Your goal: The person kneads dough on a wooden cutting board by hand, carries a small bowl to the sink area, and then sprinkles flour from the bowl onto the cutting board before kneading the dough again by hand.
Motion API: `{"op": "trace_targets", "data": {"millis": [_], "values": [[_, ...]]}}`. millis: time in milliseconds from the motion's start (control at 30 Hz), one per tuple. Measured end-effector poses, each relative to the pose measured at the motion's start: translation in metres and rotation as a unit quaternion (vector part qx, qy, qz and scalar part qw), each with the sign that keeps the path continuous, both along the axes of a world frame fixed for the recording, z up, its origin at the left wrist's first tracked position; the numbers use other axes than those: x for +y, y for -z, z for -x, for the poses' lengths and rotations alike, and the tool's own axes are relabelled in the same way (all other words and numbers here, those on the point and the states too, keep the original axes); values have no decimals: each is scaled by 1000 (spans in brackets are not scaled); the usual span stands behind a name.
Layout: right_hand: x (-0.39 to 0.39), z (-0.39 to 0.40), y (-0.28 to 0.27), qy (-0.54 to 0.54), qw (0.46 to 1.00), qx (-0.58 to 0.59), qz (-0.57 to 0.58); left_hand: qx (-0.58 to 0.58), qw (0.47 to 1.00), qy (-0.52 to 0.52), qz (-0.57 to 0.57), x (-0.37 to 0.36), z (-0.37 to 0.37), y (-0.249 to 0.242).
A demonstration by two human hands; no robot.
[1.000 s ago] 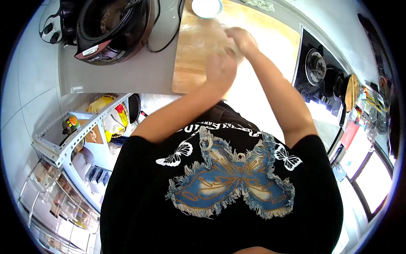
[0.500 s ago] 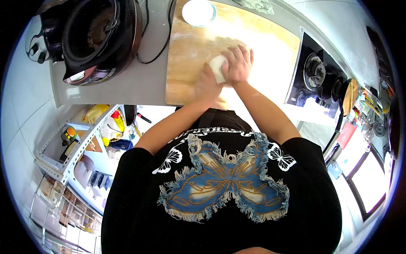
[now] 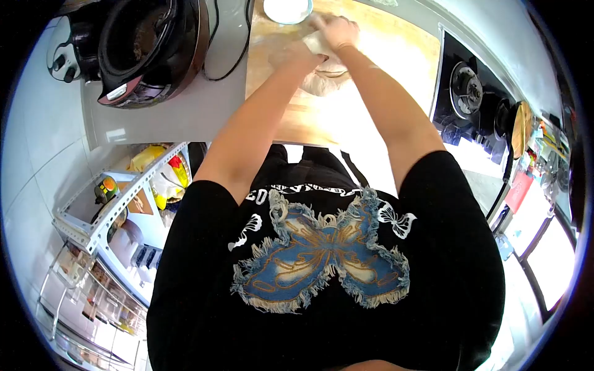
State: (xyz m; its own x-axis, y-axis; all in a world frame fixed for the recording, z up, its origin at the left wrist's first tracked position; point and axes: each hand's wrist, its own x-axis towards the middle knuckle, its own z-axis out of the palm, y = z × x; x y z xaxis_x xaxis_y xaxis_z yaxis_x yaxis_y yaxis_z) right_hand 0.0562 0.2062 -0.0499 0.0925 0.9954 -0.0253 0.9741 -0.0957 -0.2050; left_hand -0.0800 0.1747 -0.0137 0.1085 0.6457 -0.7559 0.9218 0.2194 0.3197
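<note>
A pale lump of dough (image 3: 316, 43) lies on the wooden board (image 3: 291, 120), partly covered by my hands. My left hand (image 3: 292, 57), smeared by motion, presses against its near left side. Over its far right side my right hand (image 3: 338, 31) is closed, with fingers bent. Between my forearms, a beige rounded shape (image 3: 325, 83) shows on the board; I cannot make out what it is. Just beyond my hands stands a white bowl (image 3: 288, 9) at the board's far edge.
A black appliance with an open pot (image 3: 139, 49) stands on the counter at left, its black cord (image 3: 230, 65) running beside the board. At right is a black gas stove (image 3: 465, 89). A metal shelf (image 3: 133, 198) sits below the counter on the left.
Both hands have moved forward, away from my body, with the dough, and my arms are stretched further. The right hand is now farther forward than the left. The view has shifted slightly.
</note>
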Motion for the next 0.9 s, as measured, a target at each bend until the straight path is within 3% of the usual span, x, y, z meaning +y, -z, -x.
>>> {"op": "trace_targets", "data": {"millis": [33, 67, 100, 133, 167, 233, 267, 333, 400, 433, 467, 500, 533, 567, 600, 667, 700, 733, 767, 800, 833, 867, 900], "values": [[10, -18, -1, -2, 957, 291, 3, 7, 996, -24, -82, -11, 0, 14], [12, -38, 0, -9, 831, 557, 8, 12, 986, -50, -160, -18, -1, 22], [7, -59, -4, 2, 859, 512, -19, -34, 984, -103, -143, -30, 5, 3], [-9, -76, -12, 56, 854, 516, 22, -36, 983, -100, -148, -31, 5, 5], [-25, -94, -20, 112, 845, 519, 62, -98, 972, -176, -122, -38, 11, 19], [-63, -96, -7, 169, 777, 600, 85, -260, 923, -264, -106, -54, 19, 62], [-84, -86, -9, 184, 750, 632, 65, -263, 922, -260, -110, -51, 18, 72], [-113, -69, 7, 227, 691, 686, -8, -300, 914, -216, -165, -36, 15, 86], [-161, -41, 3, 281, 669, 687, -37, -365, 904, -204, -92, 5, 11, 104], [-182, -32, 3, 333, 645, 685, -60, -339, 928, -83, -127, 26, 6, 110], [-199, -31, 13, 407, 601, 686, -47, -245, 957, 14, -152, 24, -5, 79], [-204, -43, 15, 434, 608, 665, 4, -150, 966, 112, -179, 21, -17, 46], [-211, -64, 17, 460, 611, 642, 55, -153, 965, 120, -179, 1, -35, 17], [-207, -91, 26, 454, 661, 594, 66, -118, 936, 162, -290, -20, -55, -5], [-200, -102, 18, 469, 689, 553, -4, -82, 893, 197, -397, -43, -68, -18], [-181, -116, -8, 431, 707, 557, -65, -62, 839, 280, -463, -96, -81, -41], [-177, -101, -55, 419, 695, 584, -3, -137, 823, 291, -468, -122, -73, -51], [-174, -110, -37, 413, 695, 584, 71, -210, 804, 299, -470, -143, -65, -60], [-189, -113, -14, 267, 895, 350, 66, -275, 820, 281, -415, -156, -55, -63], [-198, -95, -23, 326, 855, 399, 50, -338, 830, 261, -359, -160, -48, -59], [-207, -75, -35, 384, 809, 445, 26, -353, 867, 156, -315, -163, -53, -27], [-216, -63, -45, 378, 844, 376, 59, -353, 868, 155, -313, -162, -45, -25], [-226, -49, -40, 323, 896, 304, -7, -299, 878, 133, -349, -159, -30, -23]]}}
